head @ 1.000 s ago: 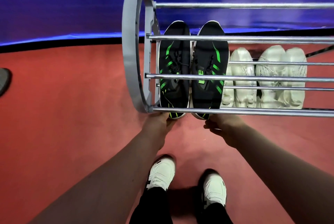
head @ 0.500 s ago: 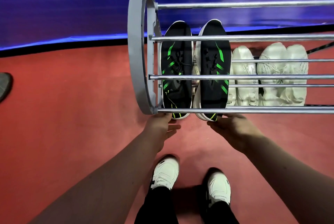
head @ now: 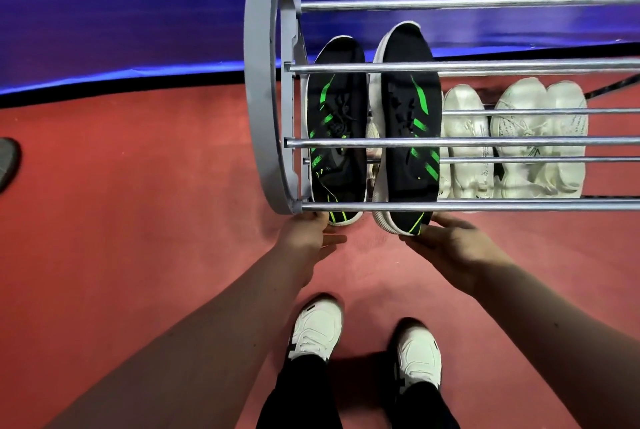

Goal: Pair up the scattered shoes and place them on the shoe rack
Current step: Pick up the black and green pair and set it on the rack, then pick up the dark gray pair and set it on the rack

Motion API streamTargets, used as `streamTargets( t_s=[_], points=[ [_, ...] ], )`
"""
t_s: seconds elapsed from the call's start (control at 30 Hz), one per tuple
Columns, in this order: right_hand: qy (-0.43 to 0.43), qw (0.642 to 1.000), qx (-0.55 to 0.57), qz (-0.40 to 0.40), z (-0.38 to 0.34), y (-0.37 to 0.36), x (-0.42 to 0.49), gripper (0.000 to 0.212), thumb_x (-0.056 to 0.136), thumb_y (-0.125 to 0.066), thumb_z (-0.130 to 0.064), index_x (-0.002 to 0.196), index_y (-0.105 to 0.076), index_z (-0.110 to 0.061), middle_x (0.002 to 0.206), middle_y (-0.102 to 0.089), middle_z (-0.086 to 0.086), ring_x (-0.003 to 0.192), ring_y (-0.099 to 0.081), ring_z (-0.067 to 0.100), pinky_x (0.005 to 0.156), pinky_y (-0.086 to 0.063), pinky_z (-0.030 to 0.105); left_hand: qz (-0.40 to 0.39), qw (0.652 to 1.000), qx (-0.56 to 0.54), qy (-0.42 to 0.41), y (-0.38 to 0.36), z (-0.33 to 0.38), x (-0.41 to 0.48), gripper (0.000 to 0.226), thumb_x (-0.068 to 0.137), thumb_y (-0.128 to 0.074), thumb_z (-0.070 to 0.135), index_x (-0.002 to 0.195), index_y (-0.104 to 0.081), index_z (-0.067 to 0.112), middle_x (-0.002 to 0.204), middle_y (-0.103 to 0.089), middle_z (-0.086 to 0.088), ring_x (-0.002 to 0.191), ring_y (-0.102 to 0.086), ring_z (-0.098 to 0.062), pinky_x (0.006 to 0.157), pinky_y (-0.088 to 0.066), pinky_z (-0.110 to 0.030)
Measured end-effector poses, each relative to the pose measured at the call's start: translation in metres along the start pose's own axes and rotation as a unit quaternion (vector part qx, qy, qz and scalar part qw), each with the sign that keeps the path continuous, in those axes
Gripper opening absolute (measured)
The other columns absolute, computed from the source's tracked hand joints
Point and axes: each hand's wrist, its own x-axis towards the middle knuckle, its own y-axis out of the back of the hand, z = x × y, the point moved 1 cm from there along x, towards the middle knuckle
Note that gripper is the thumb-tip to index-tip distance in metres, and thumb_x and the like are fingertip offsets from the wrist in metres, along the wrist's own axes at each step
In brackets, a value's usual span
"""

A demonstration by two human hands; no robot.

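While the person stands over the shoe rack (head: pixel 263 99), whose grey ring end sits in the upper middle of the frame with metal bars running off to the right edge, two black shoes with green stripes lie on it just beside that ring. The left black shoe (head: pixel 337 124) lies flat, heel poking out under the front bar. The right black shoe (head: pixel 408 117) is tilted, its pale sole edge showing. The right hand (head: pixel 446 248) pinches this shoe's heel between thumb and fingers. The left hand (head: pixel 306 238) touches the other heel, thumb sticking out free; whether its fingers curl cannot be told. Further right, on a lower tier, sit white shoes (head: pixel 540 131). The person's own white sneakers (head: pixel 317 328) stand on the red floor (head: pixel 138 221) at the bottom of the frame.
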Motion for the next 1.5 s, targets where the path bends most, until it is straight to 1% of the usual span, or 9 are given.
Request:
streamTargets(
  t_s=[0.3,0.37,0.57,0.8,0.87,1.1,1.27,1.4,1.5],
  points=[
    [-0.01,0.999,-0.042,0.033,-0.013,-0.008,0.002,0.025,0.089,-0.04,0.018,0.092,-0.06,0.003,0.087,-0.064,0.015,0.08,-0.062,0.026,0.068,-0.057,0.026,0.005,1.0,0.004,0.0,0.002,0.0,-0.001,0.022,0.098,-0.045,0.021,0.116,-0.052,0.008,0.102,-0.061,-0.011,0.074,-0.067,-0.023,0.073,-0.053,-0.031],
    [-0.017,0.996,-0.086,0.034,-0.014,-0.011,0.002,0.023,0.091,-0.04,0.016,0.1,-0.058,0.004,0.087,-0.064,0.014,0.078,-0.061,0.027,0.065,-0.057,0.024,0.002,1.0,0.009,0.001,0.002,0.001,-0.001,0.022,0.099,-0.045,0.021,0.116,-0.052,0.009,0.101,-0.061,-0.011,0.075,-0.067,-0.023,0.074,-0.053,-0.031],
    [-0.002,0.974,-0.22,0.057,-0.014,-0.015,0.007,0.017,0.092,-0.046,0.009,0.103,-0.056,0.002,0.082,-0.061,0.013,0.072,-0.06,0.021,0.075,-0.049,0.028,-0.001,0.999,0.034,0.0,0.004,0.0,0.0,0.02,0.098,-0.046,0.025,0.11,-0.053,0.01,0.093,-0.062,-0.007,0.074,-0.066,-0.022,0.07,-0.051,-0.03],
    [-0.008,0.973,-0.213,0.084,-0.005,-0.007,-0.005,0.013,0.095,-0.055,-0.02,0.099,-0.059,-0.008,0.089,-0.061,0.015,0.075,-0.064,0.024,0.081,-0.048,0.036,0.007,0.997,0.074,0.006,0.006,-0.002,-0.008,0.017,0.096,-0.049,0.032,0.093,-0.056,0.017,0.091,-0.063,-0.007,0.076,-0.066,-0.025,0.076,-0.052,-0.035],
    [-0.022,0.97,-0.222,0.094,0.0,-0.006,-0.017,0.012,0.094,-0.055,-0.023,0.091,-0.057,-0.011,0.087,-0.061,0.014,0.073,-0.063,0.024,0.082,-0.047,0.038,0.007,0.996,0.087,0.007,0.007,-0.002,-0.015,0.017,0.095,-0.051,0.033,0.098,-0.055,0.017,0.09,-0.063,-0.007,0.074,-0.066,-0.025,0.076,-0.052,-0.035],
    [-0.035,0.94,-0.334,0.068,0.009,-0.018,-0.057,0.016,0.094,-0.057,-0.022,0.1,-0.057,-0.007,0.084,-0.064,0.011,0.073,-0.063,0.023,0.067,-0.045,0.031,-0.017,0.993,0.112,0.033,0.016,-0.01,-0.054,0.02,0.095,-0.05,0.032,0.082,-0.054,0.017,0.084,-0.061,-0.004,0.067,-0.063,-0.019,0.069,-0.047,-0.03],
    [-0.038,0.914,-0.403,0.034,0.014,-0.036,-0.09,0.018,0.094,-0.056,-0.024,0.099,-0.058,-0.007,0.087,-0.066,0.011,0.075,-0.063,0.023,0.068,-0.044,0.031,-0.016,0.995,0.087,0.036,0.039,-0.023,-0.081,0.026,0.095,-0.05,0.031,0.081,-0.056,0.01,0.084,-0.062,-0.006,0.071,-0.062,-0.019,0.069,-0.045,-0.029],
    [-0.021,0.864,-0.504,0.015,0.018,-0.06,-0.105,0.019,0.093,-0.056,-0.026,0.099,-0.06,-0.008,0.087,-0.068,0.01,0.069,-0.063,0.019,0.064,-0.041,0.027,-0.012,1.0,-0.01,0.016,0.07,-0.035,-0.106,0.014,0.095,-0.051,0.025,0.1,-0.053,0.011,0.082,-0.059,-0.007,0.067,-0.06,-0.021,0.063,-0.043,-0.027],
    [-0.008,0.829,-0.559,0.001,0.032,-0.085,-0.111,0.019,0.093,-0.055,-0.024,0.098,-0.06,-0.007,0.088,-0.067,0.012,0.064,-0.061,0.018,0.058,-0.038,0.024,-0.006,0.999,-0.044,0.002,0.105,-0.055,-0.118,0.008,0.095,-0.052,0.025,0.095,-0.054,0.017,0.079,-0.06,-0.006,0.059,-0.061,-0.017,0.06,-0.038,-0.024]
  ],
)
